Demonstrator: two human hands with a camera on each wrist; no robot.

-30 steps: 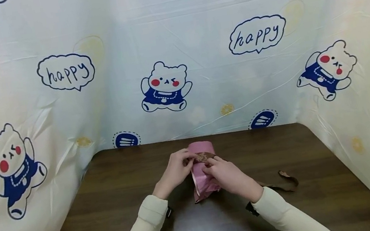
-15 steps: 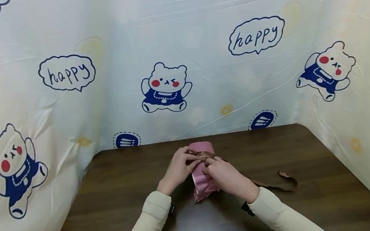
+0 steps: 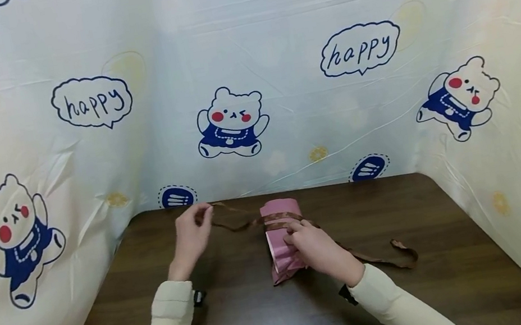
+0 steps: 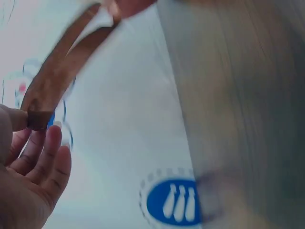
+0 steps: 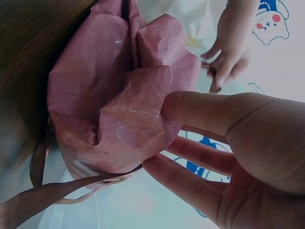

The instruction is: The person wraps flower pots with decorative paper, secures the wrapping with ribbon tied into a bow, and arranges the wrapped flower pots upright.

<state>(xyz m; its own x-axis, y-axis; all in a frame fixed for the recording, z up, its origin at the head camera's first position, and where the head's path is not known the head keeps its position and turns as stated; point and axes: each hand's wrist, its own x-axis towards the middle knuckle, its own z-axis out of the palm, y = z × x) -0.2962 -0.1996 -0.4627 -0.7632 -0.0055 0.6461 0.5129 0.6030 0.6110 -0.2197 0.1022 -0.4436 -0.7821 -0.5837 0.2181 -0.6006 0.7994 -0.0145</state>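
Observation:
A pink wrapped package (image 3: pixel 279 243) with crinkled, folded wrapping lies near the middle of the dark table. Brown ribbon (image 3: pixel 279 216) crosses it in two bands. Out to the left, my left hand (image 3: pixel 191 240) pinches a doubled length of that ribbon (image 4: pixel 53 81) between thumb and forefinger, the other fingers loosely bent. The stretch between hand and package hangs slightly slack. My right hand (image 3: pixel 322 246) holds the package: its thumb (image 5: pixel 200 107) presses the folded end, and a fingertip lies right at the ribbon's edge. The package's underside is hidden.
A loose ribbon tail (image 3: pixel 413 259) runs rightward from behind my right hand and curls on the table (image 3: pixel 245 324). Printed cloth (image 3: pixel 301 93) with bears and "happy" bubbles hangs around the back and both sides.
My left hand has moved from the package out to the left, drawing the ribbon with it into a long double strand. My right hand has stayed nearly in place on the package.

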